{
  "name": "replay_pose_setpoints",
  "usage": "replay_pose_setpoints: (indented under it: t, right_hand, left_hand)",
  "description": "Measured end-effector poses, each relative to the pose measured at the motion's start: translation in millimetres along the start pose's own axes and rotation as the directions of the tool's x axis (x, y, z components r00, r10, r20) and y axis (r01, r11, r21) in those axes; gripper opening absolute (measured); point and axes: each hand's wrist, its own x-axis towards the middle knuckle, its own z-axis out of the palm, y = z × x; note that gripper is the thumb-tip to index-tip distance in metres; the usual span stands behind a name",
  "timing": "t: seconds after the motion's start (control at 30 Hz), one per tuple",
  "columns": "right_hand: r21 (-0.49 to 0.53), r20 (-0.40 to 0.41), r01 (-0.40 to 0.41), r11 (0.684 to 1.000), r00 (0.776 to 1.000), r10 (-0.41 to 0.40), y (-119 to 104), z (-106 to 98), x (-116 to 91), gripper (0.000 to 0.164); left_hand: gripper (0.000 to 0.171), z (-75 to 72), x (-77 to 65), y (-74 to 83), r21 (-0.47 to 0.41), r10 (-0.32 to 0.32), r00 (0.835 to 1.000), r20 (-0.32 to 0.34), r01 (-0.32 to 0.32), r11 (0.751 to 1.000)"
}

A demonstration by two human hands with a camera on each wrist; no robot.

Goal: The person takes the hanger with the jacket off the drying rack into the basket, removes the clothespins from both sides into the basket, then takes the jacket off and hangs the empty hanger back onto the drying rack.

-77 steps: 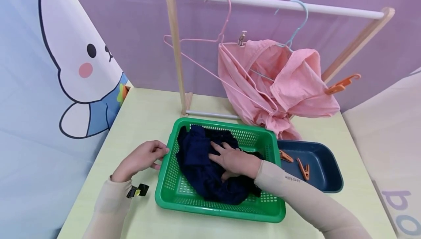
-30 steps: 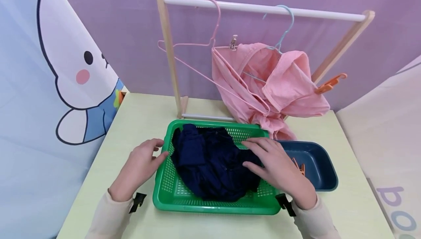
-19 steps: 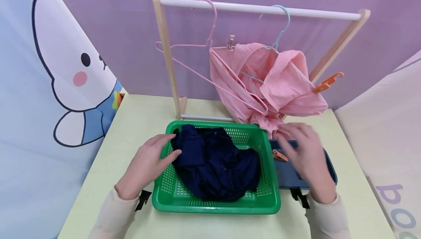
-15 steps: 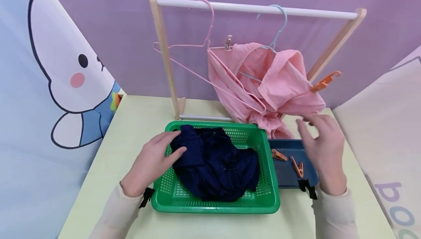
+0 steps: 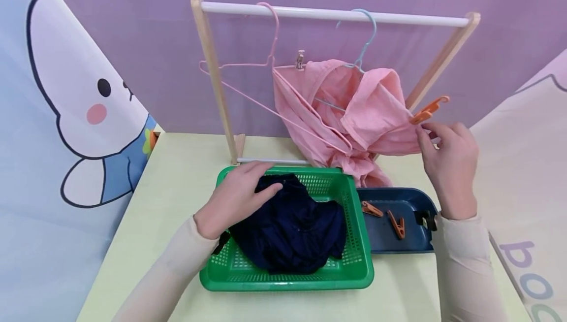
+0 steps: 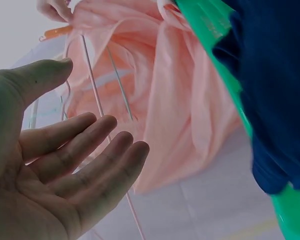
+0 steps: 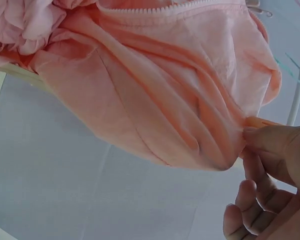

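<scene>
Pink garment (image 5: 376,110), one piece, hangs just right of the middle of the head view, its thin cloth wrinkled and slack, the lower end bunched behind the basket. In the right wrist view long folds run toward the pinched corner at lower right, fine seam lines cross the cloth, and a white zip (image 7: 160,11) with plain teeth curves along the top.

One rack (image 5: 314,13), white bar on wooden legs, spans the upper part of the head view. One green basket (image 5: 288,285) takes the lower middle, with one crumpled heap of navy cloth (image 5: 290,228) inside; the number of pieces in that heap cannot be told. Two hangers hook over the bar: a pink hanger (image 5: 276,31) left of centre, its long arm crossing in front of the garment, and a light-blue hanger (image 5: 370,41) to its right. One dark-blue tray (image 5: 381,238) sits at lower right, beside the basket.

Two hands show. The left hand (image 5: 239,194) has relaxed, extended fingers above the basket's left part, palm bare. The right hand (image 5: 454,164), at right, pinches the garment's edge between thumb and finger.

Orange clothespins number three: one (image 5: 429,110) on the garment's right corner, two (image 5: 372,209) (image 5: 397,226) in the tray. One metal clip (image 5: 299,60) stands by the garment's upper left corner.
</scene>
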Motion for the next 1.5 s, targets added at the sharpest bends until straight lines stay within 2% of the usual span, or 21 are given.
replay_pose_setpoints:
  t: [0.23,0.4,0.8,1.13,1.3,1.5]
  right_hand:
    - [-0.010,0.030,0.020,1.000,0.999,-0.019,2,3,6,0.023]
    - [-0.014,0.022,0.030,0.999,0.999,-0.030,4,7,4,0.024]
    - [-0.032,-0.026,-0.026,0.999,0.999,0.025,9,11,0,0.030]
    - [-0.030,-0.147,-0.084,0.996,0.986,0.079,12,5,3,0.028]
    - [-0.027,-0.189,-0.110,0.994,0.977,0.103,18,-1,2,0.028]
    - [-0.017,-0.234,-0.142,0.990,0.963,0.134,31,-13,-6,0.026]
  left_hand:
    - [0.048,3.0,24.4,12.8,-0.046,0.034,0.999,0.037,-0.033,0.998]
    - [0.045,3.1,34.0,18.4,-0.057,0.058,0.998,0.037,-0.056,0.997]
    - [0.042,5.4,33.9,15.4,-0.048,0.066,0.998,0.014,-0.065,0.997]
    - [0.042,2.6,35.2,13.8,-0.045,0.070,0.998,0.001,-0.070,0.997]
    - [0.040,-0.2,35.9,13.6,-0.059,0.091,0.995,-0.036,-0.093,0.994]
    - [0.039,-3.5,38.0,13.3,-0.086,0.125,0.981,-0.147,-0.139,0.987]
